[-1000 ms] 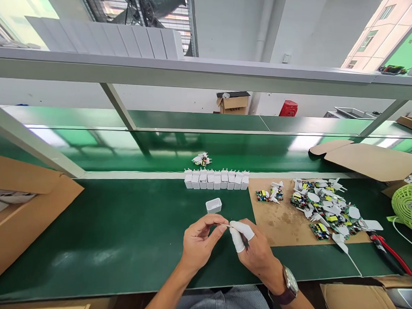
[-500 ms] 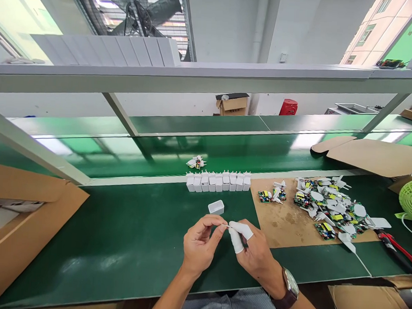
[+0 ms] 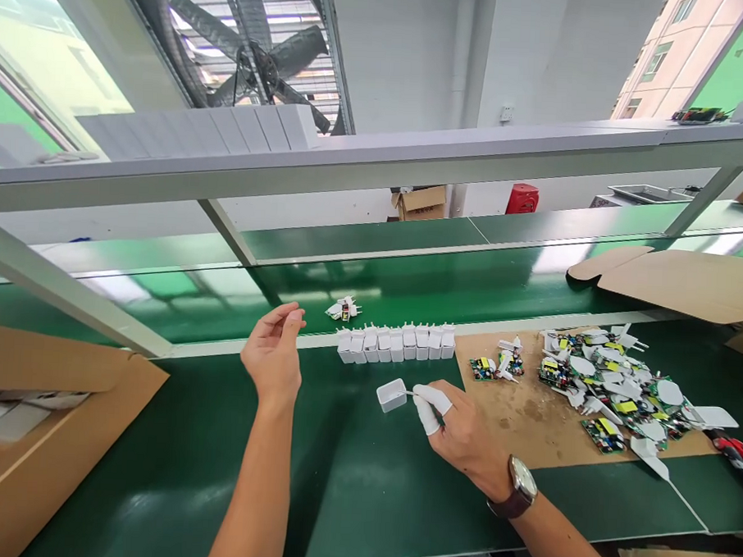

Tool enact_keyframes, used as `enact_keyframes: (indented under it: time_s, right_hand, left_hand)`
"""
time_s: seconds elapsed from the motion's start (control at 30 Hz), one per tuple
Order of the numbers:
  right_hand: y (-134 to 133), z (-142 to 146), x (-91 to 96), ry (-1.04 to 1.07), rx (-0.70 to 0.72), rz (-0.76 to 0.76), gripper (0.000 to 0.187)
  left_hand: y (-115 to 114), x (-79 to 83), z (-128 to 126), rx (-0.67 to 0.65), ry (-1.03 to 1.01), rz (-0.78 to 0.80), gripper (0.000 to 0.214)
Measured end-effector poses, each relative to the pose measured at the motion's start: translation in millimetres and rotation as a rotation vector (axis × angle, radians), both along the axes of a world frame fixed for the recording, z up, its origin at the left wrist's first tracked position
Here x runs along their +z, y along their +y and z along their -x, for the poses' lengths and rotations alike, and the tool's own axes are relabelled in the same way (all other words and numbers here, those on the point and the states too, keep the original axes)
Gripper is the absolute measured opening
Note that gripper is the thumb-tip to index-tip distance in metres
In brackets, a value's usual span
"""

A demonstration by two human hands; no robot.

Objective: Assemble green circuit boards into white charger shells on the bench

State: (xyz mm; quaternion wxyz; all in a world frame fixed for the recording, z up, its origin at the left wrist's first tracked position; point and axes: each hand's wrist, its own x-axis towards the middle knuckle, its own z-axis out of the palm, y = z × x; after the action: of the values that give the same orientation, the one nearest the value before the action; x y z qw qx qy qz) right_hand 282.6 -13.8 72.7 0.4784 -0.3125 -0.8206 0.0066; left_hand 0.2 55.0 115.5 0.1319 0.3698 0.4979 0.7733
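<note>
My right hand (image 3: 464, 422), with white finger cots on thumb and forefinger, pinches a thin pale stick-like piece (image 3: 409, 393). The tip of that piece reaches the right rim of a small open white plastic box (image 3: 391, 404); whether it touches is unclear. Raised over the left part of the bench, my left hand (image 3: 274, 355) has its fingers drawn together with the thumb, and anything between the tips is too small to see. A row of several white plastic housings (image 3: 399, 345) with prongs stands behind the box. One white assembly with a circuit board (image 3: 344, 308) lies behind that row.
Circuit boards with white parts (image 3: 625, 388) are heaped on a brown cardboard sheet (image 3: 513, 428) at right. Red-handled pliers (image 3: 737, 449) lie past them. A large carton (image 3: 74, 454) stands at left. A shelf rail (image 3: 376, 176) crosses above the green bench (image 3: 203, 468).
My hands have parted. The left went up and to the left, while the right stays near the white box with the thin piece. The camera view has tilted slightly.
</note>
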Motion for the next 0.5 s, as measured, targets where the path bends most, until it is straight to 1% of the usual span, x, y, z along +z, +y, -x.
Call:
enact_keyframes:
  time_s: [0.07, 0.13, 0.17, 0.27, 0.37, 0.5]
  right_hand:
    - [5, -2, -5.1, -0.003, -0.001, 0.008, 0.027]
    - [10, -4, -10.7, 0.005, -0.014, 0.021, 0.025]
    - [12, -5, -13.9, 0.010, -0.021, 0.027, 0.025]
    - [19, -10, -25.2, 0.033, -0.040, 0.050, 0.026]
    - [24, -16, -37.4, 0.053, -0.064, 0.072, 0.028]
    - [28, -22, -48.8, 0.073, -0.066, 0.094, 0.031]
  left_hand:
    - [23, -15.7, 21, 0.027, 0.028, 0.093, 0.040]
    - [44, -35.2, 40, 0.033, 0.092, 0.241, 0.045]
    - [54, -45.2, 49, 0.030, 0.136, 0.324, 0.048]
    - [79, -71.2, 69, -0.009, 0.232, 0.498, 0.050]
    - [99, -89.3, 82, -0.081, 0.337, 0.642, 0.054]
    - [124, -104.9, 89, -0.177, 0.487, 0.762, 0.073]
